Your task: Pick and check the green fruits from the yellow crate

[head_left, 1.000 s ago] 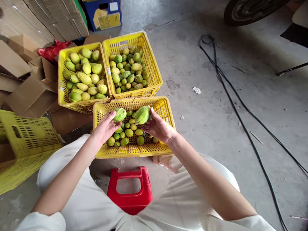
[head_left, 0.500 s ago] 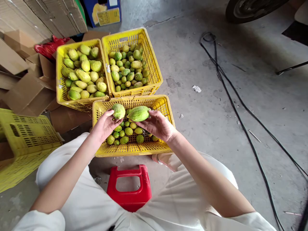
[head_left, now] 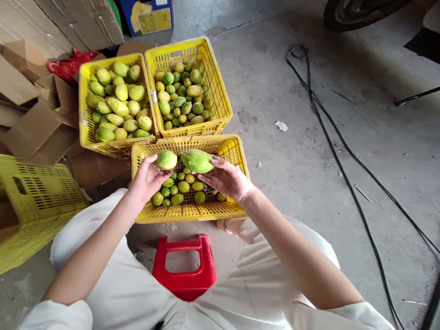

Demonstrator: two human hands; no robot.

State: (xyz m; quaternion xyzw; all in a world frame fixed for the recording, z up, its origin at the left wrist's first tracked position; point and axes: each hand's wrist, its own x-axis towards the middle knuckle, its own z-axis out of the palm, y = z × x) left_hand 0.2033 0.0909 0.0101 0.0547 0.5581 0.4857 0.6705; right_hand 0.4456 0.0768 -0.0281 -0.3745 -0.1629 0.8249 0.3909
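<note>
My left hand point(head_left: 147, 178) grips a small round green fruit point(head_left: 166, 159). A larger, longer green fruit point(head_left: 196, 160) is held in my right hand point(head_left: 227, 178). Both fruits hover side by side over the near yellow crate point(head_left: 188, 213), whose bottom holds several small green fruits. Beyond it stand two more yellow crates: the left crate point(head_left: 85, 133) is piled with big fruits, the right crate point(head_left: 220, 103) holds mixed smaller ones.
A red plastic stool point(head_left: 184, 268) is between my knees. An upturned yellow crate point(head_left: 34, 201) lies at the left beside flattened cardboard boxes point(head_left: 30, 133). Black cables point(head_left: 343, 151) run over the concrete floor at the right. A tyre point(head_left: 357, 11) shows at the top right.
Both hands have turned their fruits and brought them closer together; the large fruit now lies flatter in the right hand. The view has shifted slightly.
</note>
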